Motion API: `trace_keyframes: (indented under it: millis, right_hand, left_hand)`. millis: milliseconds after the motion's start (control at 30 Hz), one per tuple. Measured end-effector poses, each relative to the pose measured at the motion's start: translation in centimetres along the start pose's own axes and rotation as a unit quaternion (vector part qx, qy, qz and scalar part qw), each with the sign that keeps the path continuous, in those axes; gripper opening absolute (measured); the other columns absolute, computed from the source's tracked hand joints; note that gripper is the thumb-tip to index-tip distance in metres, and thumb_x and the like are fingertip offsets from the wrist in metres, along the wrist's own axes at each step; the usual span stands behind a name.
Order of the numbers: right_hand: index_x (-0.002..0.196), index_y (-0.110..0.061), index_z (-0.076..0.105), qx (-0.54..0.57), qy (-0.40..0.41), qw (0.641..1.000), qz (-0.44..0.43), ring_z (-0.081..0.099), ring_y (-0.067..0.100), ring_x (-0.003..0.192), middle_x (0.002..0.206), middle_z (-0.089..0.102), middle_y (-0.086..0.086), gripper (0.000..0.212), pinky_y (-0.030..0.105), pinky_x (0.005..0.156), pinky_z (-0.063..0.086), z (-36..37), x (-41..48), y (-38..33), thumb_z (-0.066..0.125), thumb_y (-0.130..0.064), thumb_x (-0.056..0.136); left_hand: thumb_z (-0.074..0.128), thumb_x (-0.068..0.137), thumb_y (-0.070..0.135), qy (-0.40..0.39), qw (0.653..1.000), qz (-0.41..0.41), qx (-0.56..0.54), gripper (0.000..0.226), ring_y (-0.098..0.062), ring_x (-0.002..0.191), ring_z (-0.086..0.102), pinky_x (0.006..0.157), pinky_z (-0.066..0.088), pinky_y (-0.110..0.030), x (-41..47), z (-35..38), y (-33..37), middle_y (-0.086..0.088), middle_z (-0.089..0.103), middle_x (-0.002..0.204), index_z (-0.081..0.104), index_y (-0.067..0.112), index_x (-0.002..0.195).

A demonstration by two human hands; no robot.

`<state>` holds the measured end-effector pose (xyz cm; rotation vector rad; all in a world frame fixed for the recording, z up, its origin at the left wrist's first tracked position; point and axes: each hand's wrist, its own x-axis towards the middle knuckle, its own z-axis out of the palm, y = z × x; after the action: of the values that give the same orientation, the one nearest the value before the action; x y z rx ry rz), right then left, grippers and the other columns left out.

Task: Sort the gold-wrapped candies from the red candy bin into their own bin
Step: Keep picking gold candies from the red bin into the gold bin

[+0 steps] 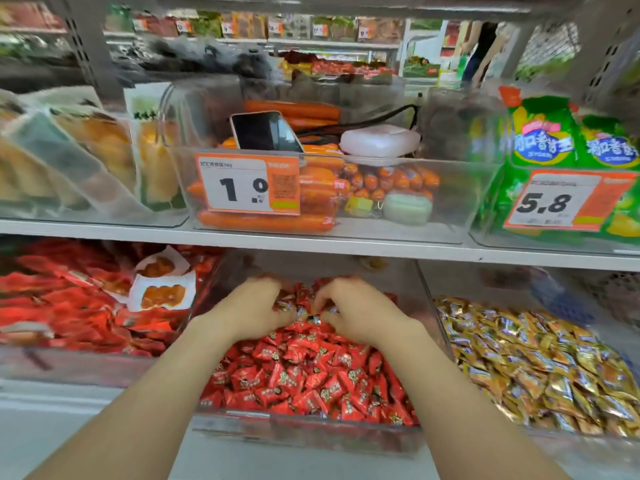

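A clear bin [304,433] on the lower shelf is full of red-wrapped candies [304,375]. Both my hands reach deep into its back half. My left hand [254,308] lies on the pile with fingers curled down into the candies. My right hand [353,311] is beside it, fingers and thumb bent among the wrappers; a few darker, blue-tinted wrappers [313,318] show between the hands. Whether either hand holds a candy is blurred. To the right stands a clear bin [446,337] heaped with gold-wrapped candies [540,365].
Left of the red bin is a bin of red snack packets [69,306]. The shelf edge [311,242] above overhangs the bins. On it stand a sausage bin [346,202] with a phone [265,131], and green bags [561,143].
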<state>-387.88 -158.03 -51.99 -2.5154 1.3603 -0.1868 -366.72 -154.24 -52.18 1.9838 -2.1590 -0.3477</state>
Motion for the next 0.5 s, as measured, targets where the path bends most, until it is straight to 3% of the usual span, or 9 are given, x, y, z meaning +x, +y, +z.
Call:
trace_keyframes:
  millis: [133,233,367,500]
  right_hand:
    - [0.106,-0.033,0.073,0.069,0.009,0.998,0.004,0.063,0.006,0.092,0.100,0.067,-0.014,0.016,0.027,0.081,0.048,-1.0,0.3,1.0,0.078,-0.032,0.092]
    - [0.116,-0.026,0.073,0.115,0.053,0.992,0.001,0.062,0.008,0.104,0.115,0.069,-0.008,0.017,0.019,0.084,0.042,-1.8,-0.4,1.2,0.067,-0.021,0.100]
    - [0.116,-0.024,0.073,0.103,0.046,0.993,0.036,0.065,0.013,0.103,0.117,0.070,-0.003,0.039,0.026,0.086,0.050,-3.0,-1.6,1.3,0.049,0.000,0.096]
    - [0.096,-0.030,0.071,-0.005,0.042,0.996,0.082,0.065,0.018,0.091,0.097,0.069,-0.007,0.021,0.036,0.082,0.058,-3.8,-3.1,1.4,0.055,-0.019,0.088]
  left_hand:
    - [0.082,0.087,0.038,0.012,1.000,0.027,0.007,0.023,-0.011,0.107,0.062,0.094,0.050,-0.030,0.3,0.0,-0.1,0.010,0.068,0.111,0.072,0.029,0.105]
    - [0.071,0.091,0.016,0.022,0.999,0.048,-0.006,0.013,-0.009,0.092,0.059,0.087,0.052,-0.027,0.2,0.0,0.6,0.008,0.066,0.100,0.073,0.025,0.100]
    - [0.051,0.094,0.005,0.042,0.998,0.044,-0.003,0.029,-0.016,0.100,0.063,0.092,0.053,-0.031,0.0,-0.2,1.2,0.001,0.069,0.106,0.073,0.022,0.098]
    - [0.056,0.095,0.013,0.063,0.991,0.063,0.103,0.026,-0.021,0.110,0.061,0.102,0.047,-0.040,0.2,0.2,1.8,0.003,0.068,0.110,0.071,0.033,0.105]
